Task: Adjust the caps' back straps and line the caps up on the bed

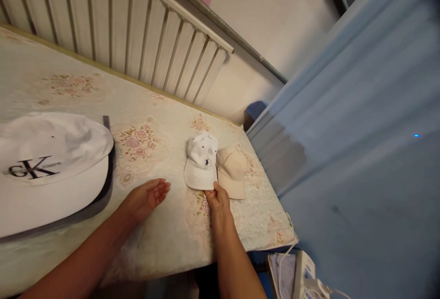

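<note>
A white cap (201, 159) with a small dark logo lies on the flowered table cover (151, 225), its brim toward me. A beige cap (233, 170) lies right beside it, touching. My right hand (217, 200) pinches the front edge of the white cap's brim. My left hand (146, 198) hovers just left of the caps, palm up, fingers stretched out, holding nothing. A large white cap (48, 152) with black letters and a dark-edged brim sits at the near left.
A white slatted rail (144, 29) leans along the table's far edge against the wall. A blue curtain (360, 129) hangs at the right. Below the table's right corner lie cloth and a white device (305, 276) with a cord.
</note>
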`<state>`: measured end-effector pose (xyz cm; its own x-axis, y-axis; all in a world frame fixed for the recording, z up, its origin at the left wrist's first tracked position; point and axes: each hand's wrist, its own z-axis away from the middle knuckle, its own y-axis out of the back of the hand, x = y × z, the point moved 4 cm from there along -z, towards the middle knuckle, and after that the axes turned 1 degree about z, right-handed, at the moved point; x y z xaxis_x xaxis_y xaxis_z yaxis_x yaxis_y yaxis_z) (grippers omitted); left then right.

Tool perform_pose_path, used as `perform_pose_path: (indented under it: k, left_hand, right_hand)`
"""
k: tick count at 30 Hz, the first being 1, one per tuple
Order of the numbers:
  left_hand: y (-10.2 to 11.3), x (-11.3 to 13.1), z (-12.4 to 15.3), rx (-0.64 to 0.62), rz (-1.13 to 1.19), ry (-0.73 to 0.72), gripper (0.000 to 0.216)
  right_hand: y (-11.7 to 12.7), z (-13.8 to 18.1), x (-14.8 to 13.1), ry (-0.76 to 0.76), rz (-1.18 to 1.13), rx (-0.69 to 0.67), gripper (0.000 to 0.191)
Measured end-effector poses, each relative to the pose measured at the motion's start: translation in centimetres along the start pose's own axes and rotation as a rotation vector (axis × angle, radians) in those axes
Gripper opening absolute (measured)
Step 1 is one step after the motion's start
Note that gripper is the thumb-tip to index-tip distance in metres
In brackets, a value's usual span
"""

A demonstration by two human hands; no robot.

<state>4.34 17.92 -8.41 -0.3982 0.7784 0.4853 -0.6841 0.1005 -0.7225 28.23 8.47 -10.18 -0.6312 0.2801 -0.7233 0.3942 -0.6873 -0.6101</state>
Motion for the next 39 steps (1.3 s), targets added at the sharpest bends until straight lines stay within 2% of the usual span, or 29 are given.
perform_pose_path:
  k: [10,18,22,25,30,39]
  left_hand:
    - [-0.3,0.0,0.2,0.012,0.007,0.015,0.012]
    - [-0.7,0.1,0.7,0.031,0.007,0.024,0.016]
    - [-0.7,-0.1,0.7,0.044,-0.008,0.03,0.017]
    - [-0.7,-0.2,0.6,0.058,-0.031,0.041,0.018]
    - [-0.4,-0.6,0.3,0.066,-0.057,0.031,0.018]
    - [-0.1,-1.0,0.7,0.056,-0.034,0.033,0.009]
  right_hand:
    - [0.3,0.5,0.0,0.041,0.074,-0.031,0.017]
    - [1.2,2.9,0.0,-0.051,0.103,0.061,0.009]
    - [2.5,5.4,0.3,-0.017,0.139,0.077,0.008]
    - [3.0,6.6,0.5,0.028,0.145,0.061,0.014]
    - [2.5,7.1,0.9,0.114,0.232,0.003,0.027]
    - [2.2,8.0,1.6,0.236,0.438,0.045,0.031]
